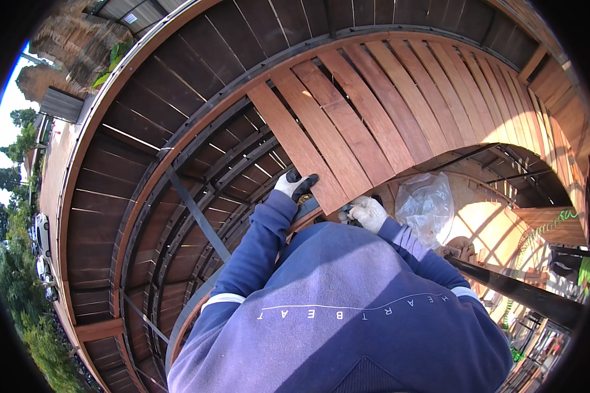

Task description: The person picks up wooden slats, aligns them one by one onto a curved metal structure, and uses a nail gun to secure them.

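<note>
My left hand (pixel 295 186), in a white glove with dark fingers, grips the left edge of the nearest reddish-brown wooden plank (pixel 301 147). One dark fingertip lies on top of the board, close to its near end. Just right of that end, my right hand (pixel 367 213), also gloved in white, is closed at the corner of the plank. Its fingers are partly hidden, and whatever they hold is too small to name. Other planks (pixel 360 108) lie side by side beyond, with narrow gaps between them, forming a curved walkway.
Left of the planks, bare curved metal rails (pixel 210 180) and a grey crossbar (pixel 196 213) span open gaps. A crumpled clear plastic bag (pixel 425 206) hangs or lies right of my right hand. A dark pipe (pixel 518 288) crosses at lower right, near a green coiled hose (pixel 537 232).
</note>
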The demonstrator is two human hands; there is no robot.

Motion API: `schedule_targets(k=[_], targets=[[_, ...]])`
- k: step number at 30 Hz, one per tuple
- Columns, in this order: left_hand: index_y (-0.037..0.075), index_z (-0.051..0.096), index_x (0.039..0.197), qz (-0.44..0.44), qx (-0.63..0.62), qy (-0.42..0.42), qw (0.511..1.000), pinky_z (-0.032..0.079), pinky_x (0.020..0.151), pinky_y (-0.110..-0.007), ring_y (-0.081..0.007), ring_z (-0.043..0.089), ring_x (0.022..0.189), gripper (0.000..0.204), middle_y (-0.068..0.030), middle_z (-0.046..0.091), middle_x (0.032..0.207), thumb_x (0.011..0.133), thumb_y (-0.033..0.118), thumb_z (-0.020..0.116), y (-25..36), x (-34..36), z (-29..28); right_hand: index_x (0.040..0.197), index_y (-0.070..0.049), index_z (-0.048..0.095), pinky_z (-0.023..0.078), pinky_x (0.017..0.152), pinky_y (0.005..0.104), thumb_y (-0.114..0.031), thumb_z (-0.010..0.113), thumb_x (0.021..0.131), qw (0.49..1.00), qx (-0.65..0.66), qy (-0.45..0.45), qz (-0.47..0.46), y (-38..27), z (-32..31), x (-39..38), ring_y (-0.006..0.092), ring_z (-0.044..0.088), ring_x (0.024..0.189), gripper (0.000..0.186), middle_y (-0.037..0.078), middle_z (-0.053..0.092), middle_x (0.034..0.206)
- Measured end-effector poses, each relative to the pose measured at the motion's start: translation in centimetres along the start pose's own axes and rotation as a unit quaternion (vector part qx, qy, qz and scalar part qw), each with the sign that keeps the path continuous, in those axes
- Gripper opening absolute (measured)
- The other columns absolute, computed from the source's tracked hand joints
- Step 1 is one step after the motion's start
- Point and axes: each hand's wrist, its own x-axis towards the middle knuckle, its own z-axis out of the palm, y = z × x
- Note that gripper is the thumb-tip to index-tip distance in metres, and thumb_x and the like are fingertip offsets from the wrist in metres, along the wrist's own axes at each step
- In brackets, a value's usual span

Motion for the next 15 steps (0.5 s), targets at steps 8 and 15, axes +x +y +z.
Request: schedule_targets(k=[8,15], targets=[[0.000,0.060,0.118,-0.032,-0.009,0.013,0.999,0.052,0.086,-0.032,-0.0201,0.065,0.095,0.044,-0.0107,0.067,0.107,0.083,0.021,0.075,-0.4,0.2,-0.2,0.116,0.006,0.057,0.051,0.078,0.0308,-0.022,0.054,0.088,1.000,-0.007,0.020,0.007,-1.3,0.4,-0.6,0.0179,0.064,0.085,0.040,0.012,0.067,0.096],[0.001,0.059,0.098,0.027,0.036,0.168,0.985,0.050,0.076,-0.028,-0.0132,0.059,0.081,0.030,-0.0042,0.064,0.085,0.084,0.023,0.075,-0.9,0.4,-0.8,0.115,0.006,0.061,0.051,0.075,0.0298,-0.016,0.052,0.086,0.996,-0.068,0.051,0.029,-2.4,0.1,-1.0,0.0179,0.064,0.082,0.037,0.013,0.068,0.095]])
